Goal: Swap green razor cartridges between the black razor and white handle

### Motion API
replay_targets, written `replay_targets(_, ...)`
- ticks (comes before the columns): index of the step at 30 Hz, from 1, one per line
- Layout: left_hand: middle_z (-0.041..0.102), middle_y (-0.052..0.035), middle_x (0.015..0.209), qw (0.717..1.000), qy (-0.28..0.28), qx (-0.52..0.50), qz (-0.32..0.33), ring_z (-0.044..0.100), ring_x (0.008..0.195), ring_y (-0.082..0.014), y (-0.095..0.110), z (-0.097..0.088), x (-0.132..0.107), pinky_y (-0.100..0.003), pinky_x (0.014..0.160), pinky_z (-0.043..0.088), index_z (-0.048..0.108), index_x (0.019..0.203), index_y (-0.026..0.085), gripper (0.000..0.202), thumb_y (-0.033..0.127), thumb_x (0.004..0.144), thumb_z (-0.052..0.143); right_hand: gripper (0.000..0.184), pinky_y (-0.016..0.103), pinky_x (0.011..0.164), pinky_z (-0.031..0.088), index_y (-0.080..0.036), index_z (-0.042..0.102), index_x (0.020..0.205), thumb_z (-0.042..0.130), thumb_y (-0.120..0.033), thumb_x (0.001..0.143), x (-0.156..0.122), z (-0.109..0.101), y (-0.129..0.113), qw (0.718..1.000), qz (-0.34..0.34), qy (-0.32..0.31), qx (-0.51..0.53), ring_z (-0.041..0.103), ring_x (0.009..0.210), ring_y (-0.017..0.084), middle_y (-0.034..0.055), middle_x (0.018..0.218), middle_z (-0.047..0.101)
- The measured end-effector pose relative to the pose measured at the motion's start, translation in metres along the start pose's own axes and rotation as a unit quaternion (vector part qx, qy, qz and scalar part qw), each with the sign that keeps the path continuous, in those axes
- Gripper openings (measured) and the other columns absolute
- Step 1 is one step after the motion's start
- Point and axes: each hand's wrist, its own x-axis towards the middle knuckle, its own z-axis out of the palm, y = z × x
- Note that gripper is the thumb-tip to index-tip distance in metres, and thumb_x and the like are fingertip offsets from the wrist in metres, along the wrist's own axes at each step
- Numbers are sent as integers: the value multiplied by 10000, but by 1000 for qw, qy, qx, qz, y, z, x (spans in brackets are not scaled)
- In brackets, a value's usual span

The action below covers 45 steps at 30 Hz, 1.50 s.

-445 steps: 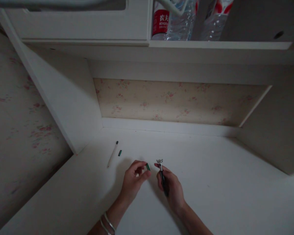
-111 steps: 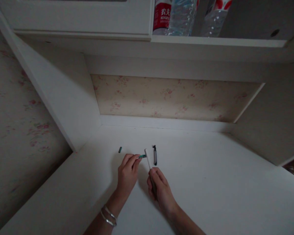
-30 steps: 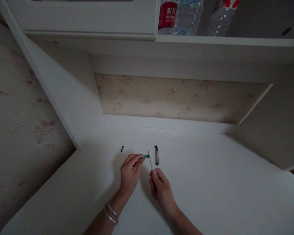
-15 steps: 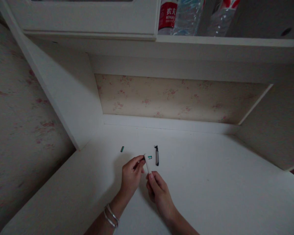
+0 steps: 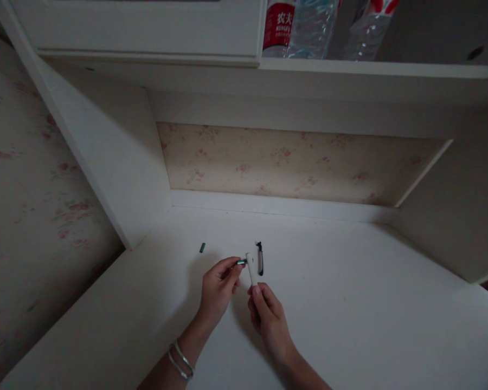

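My left hand (image 5: 218, 287) is closed, with thumb and fingers pinching a small dark-and-green piece (image 5: 241, 262). Its right end meets the side of a slim white handle-like stick (image 5: 250, 267); whether it is inside or only touching, I cannot tell. My right hand (image 5: 268, 311) grips the lower end of this stick, which stands tilted slightly left with its wider top upward. Just right of the stick lies a thin black-and-grey tool (image 5: 261, 259) with a bent top end. Left of my hands, a second small dark-green piece (image 5: 202, 247) rests on the white desk (image 5: 350, 303).
Above the desk runs a shelf (image 5: 374, 66) holding plastic bottles (image 5: 313, 27), beside a white cabinet front (image 5: 146, 30). A white side panel (image 5: 106, 146) rises at left. Floral wallpaper (image 5: 284, 162) shows behind.
The white stick and my right hand have moved slightly right. The dark-and-green piece now shows between my left fingers and the stick; before, green showed right of the stick.
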Motion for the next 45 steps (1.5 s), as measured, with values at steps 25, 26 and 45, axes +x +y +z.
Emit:
replay_targets(25,556,8,609,994,-37,-94,-39,415,486,-61,-3,-3,2,-189,449,326,676,1010,119,313,354,803,659,398,190,405,184,-188,504,782,508,-572,887,3,0,5,1000,-12,-17,-16,269,469,71,-70,571,341)
replay_targets(26,601,-19,681,994,-36,-96,-39,423,494,-60,-3,-3,2,-191,448,331,674,1014,120,318,354,799,662,396,189,404,179,-189,505,789,510,-573,886,4,-1,6,1000,-11,-7,-9,266,469,70,-71,575,338)
replay_targets(45,549,20,584,997,-31,-67,-30,418,471,-61,0,-4,4,-185,441,324,679,917,122,261,340,775,679,428,181,394,177,-182,510,783,536,-603,853,4,-1,3,999,10,-29,-15,264,454,66,-77,547,339)
